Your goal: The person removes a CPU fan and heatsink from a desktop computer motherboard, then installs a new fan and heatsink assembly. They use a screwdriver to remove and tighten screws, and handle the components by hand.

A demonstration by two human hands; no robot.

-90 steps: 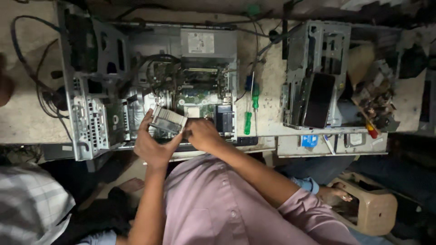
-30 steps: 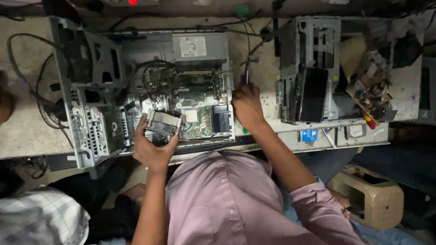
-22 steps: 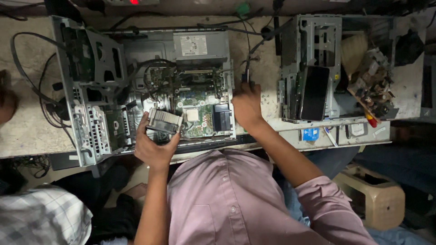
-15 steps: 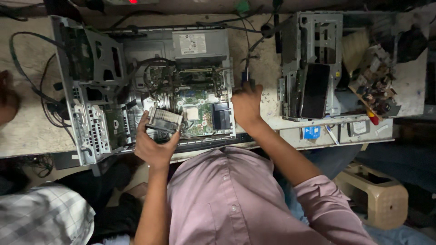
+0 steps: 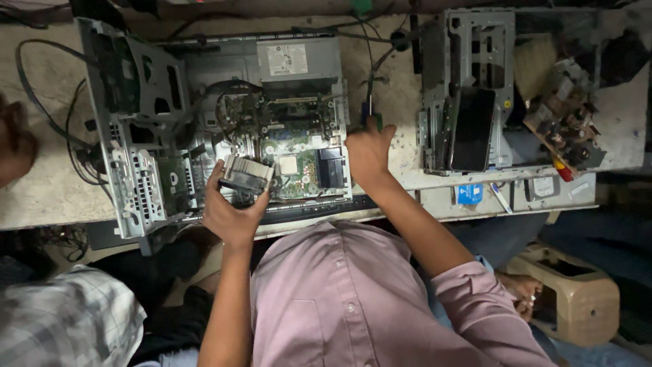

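The left hand is gripping a finned metal cooler, holding it over the front-left part of the open computer case. The right hand is closing round a screwdriver w/ a green handle, just right of the case. Best keeping the cooler level, fins untouched, away from the circuit board. Count: 1 cooler, 1 open case, a 2nd metal chassis further right on the counter.

Dim, uneven light falls from above onto the table, brightest on the open computer case and its pale metal, with no hard glare. Below the table's near edge everything sinks into deep shadow. Left of the case, the checked sleeve blurs; the corners look soft.
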